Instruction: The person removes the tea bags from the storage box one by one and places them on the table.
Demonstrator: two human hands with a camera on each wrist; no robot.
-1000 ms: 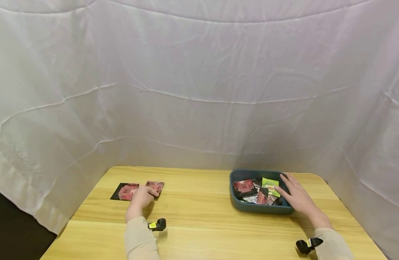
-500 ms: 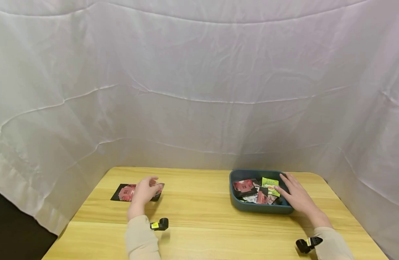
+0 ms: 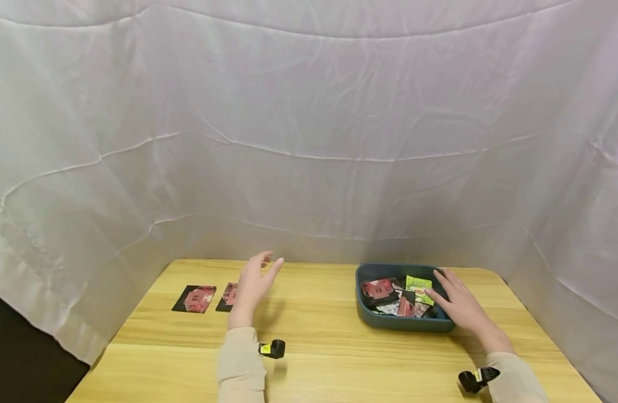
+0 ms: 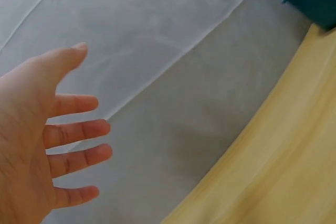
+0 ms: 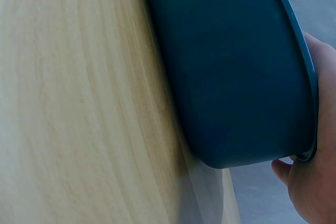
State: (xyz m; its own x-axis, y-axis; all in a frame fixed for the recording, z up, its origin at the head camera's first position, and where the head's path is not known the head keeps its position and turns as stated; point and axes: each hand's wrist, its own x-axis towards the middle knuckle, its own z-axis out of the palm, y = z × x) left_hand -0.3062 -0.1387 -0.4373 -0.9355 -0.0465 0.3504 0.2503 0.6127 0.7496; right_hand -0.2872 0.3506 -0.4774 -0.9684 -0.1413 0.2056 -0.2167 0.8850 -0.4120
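My left hand (image 3: 254,282) is raised above the table, just right of two flat black-and-red tea bag packets. Its fingers are spread and relaxed, with nothing between them; in the left wrist view the bare palm (image 4: 21,140) shows. One packet (image 3: 198,299) lies fully visible at the far left. The second packet (image 3: 226,298) is partly hidden behind my left hand. At the right stands a dark blue box (image 3: 405,323). My right hand (image 3: 462,302) holds its right end, thumb inside the rim and the other fingers outside.
Several packets lie jumbled inside the box, among them a black-and-red one (image 3: 379,289) and a green-yellow one (image 3: 420,286). The wooden table (image 3: 319,364) ends at a pale hanging cloth (image 3: 299,196) behind and at both sides.
My left hand has let go of the second packet, lifted away and moved right, with its fingers spreading. That packet now lies beside the first, slightly further left. The right hand stays on the box.
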